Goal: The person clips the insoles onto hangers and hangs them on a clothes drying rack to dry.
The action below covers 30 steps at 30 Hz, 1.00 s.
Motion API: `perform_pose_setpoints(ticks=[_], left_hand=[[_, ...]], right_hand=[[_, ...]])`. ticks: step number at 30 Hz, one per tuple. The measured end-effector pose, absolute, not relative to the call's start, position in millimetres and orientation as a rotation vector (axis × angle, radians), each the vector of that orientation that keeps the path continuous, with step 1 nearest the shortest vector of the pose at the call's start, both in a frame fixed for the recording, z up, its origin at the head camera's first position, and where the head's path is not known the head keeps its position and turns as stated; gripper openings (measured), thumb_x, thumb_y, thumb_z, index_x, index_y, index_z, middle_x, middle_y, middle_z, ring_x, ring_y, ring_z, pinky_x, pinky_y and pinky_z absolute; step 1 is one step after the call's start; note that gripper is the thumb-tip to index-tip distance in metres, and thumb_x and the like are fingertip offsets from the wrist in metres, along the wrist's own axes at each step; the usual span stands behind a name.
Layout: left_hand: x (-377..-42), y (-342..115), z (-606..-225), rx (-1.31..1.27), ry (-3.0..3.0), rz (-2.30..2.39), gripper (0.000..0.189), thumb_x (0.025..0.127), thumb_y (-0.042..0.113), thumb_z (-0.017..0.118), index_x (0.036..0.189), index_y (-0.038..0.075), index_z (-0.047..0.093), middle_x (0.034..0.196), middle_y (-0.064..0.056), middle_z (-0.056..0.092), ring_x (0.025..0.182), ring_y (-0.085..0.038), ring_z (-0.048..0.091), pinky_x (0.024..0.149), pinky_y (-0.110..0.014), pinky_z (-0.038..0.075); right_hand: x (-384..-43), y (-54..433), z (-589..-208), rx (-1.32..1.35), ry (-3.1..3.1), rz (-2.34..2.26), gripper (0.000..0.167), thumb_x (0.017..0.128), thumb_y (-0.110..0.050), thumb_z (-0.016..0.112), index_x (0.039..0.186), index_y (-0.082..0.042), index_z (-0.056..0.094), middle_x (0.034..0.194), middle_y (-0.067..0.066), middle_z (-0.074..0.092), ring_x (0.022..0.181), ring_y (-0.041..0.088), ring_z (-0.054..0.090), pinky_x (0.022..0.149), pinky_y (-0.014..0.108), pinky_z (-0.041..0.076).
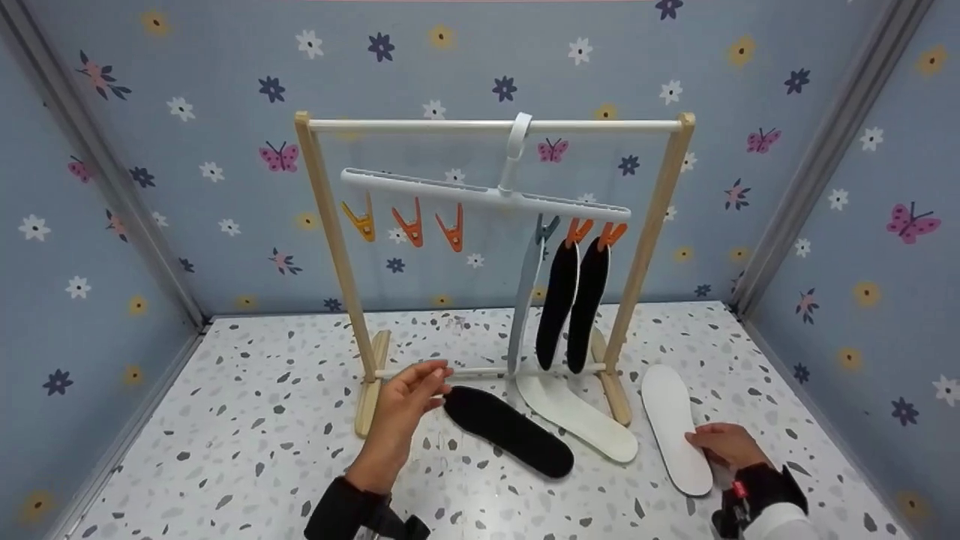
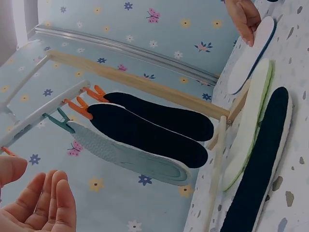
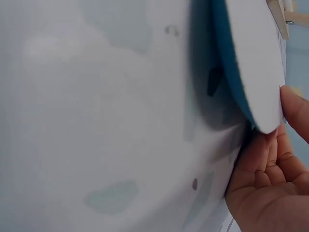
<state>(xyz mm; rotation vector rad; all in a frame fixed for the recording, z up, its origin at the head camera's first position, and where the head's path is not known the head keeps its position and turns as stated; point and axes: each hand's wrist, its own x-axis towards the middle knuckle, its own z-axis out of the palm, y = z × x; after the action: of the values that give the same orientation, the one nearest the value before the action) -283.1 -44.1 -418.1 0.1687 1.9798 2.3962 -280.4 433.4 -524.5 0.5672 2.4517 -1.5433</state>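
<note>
R hand pinches edge of blue-sided white insole, which lies just L of it; L hand, loosely curved, relaxed, is nr unclipped black insole.

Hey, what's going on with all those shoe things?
A person's right hand pinches the edge of a white insole. Their left hand holds nothing. Three other insoles hang by clips from a tilted white hanger. A black insole and a cream insole lie on the table.
</note>
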Motion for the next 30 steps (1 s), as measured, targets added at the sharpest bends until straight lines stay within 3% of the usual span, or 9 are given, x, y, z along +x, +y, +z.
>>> perform_pose_setpoints(ticks=[5,10,13,18,24,30], left_hand=[[-297,-42,-401,0.201,2.126,2.41,0.03,0.094,0.013,0.057,0.119,-0.005,0.059,0.11,-0.01,0.066,0.086,-0.01,0.061,0.08,-0.026,0.051],[-308,-35,-380,0.291,2.362,2.374,0.031,0.093,0.012,0.059,0.12,-0.004,0.06,0.115,-0.016,0.064,0.089,-0.012,0.062,0.077,-0.023,0.05],[-315,-28,-366,0.353,2.591,2.27,0.03,0.093,0.013,0.06,0.12,0.001,0.062,0.115,-0.012,0.065,0.093,-0.016,0.063,0.08,-0.027,0.051],[-327,-14,-345,0.446,2.94,2.063,0.029,0.092,0.014,0.061,0.119,0.004,0.063,0.114,-0.009,0.066,0.095,-0.02,0.064,0.079,-0.033,0.053],[-341,-1,-330,0.386,3.216,1.847,0.034,0.091,0.015,0.063,0.121,0.001,0.06,0.115,-0.013,0.065,0.093,-0.023,0.065,0.074,-0.037,0.053],[-356,2,-327,0.283,3.288,1.801,0.036,0.091,0.015,0.062,0.123,-0.002,0.059,0.115,-0.014,0.065,0.094,-0.026,0.065,0.078,-0.039,0.051]], right_hand=[[-283,432,-522,0.573,2.463,-1.521,0.04,0.085,-0.021,0.069,0.108,0.01,0.058,0.084,-0.002,0.062,0.072,0.007,0.055,0.066,0.023,0.047],[-280,431,-521,0.547,2.444,-1.578,0.03,0.086,-0.017,0.067,0.101,0.008,0.06,0.08,-0.004,0.061,0.072,0.006,0.055,0.066,0.022,0.046],[-279,429,-523,0.554,2.445,-1.589,0.02,0.086,-0.015,0.068,0.092,0.003,0.063,0.076,-0.005,0.06,0.07,0.007,0.054,0.065,0.021,0.045],[-280,429,-524,0.569,2.449,-1.558,0.022,0.085,-0.016,0.069,0.093,0.004,0.064,0.079,-0.004,0.061,0.072,0.007,0.054,0.067,0.022,0.045],[-282,432,-527,0.588,2.466,-1.491,0.038,0.083,-0.022,0.071,0.105,0.008,0.06,0.087,0.0,0.063,0.076,0.008,0.055,0.069,0.023,0.046],[-282,435,-527,0.606,2.435,-1.535,0.032,0.082,-0.02,0.071,0.1,0.004,0.062,0.08,-0.003,0.06,0.072,0.009,0.054,0.066,0.023,0.046]])
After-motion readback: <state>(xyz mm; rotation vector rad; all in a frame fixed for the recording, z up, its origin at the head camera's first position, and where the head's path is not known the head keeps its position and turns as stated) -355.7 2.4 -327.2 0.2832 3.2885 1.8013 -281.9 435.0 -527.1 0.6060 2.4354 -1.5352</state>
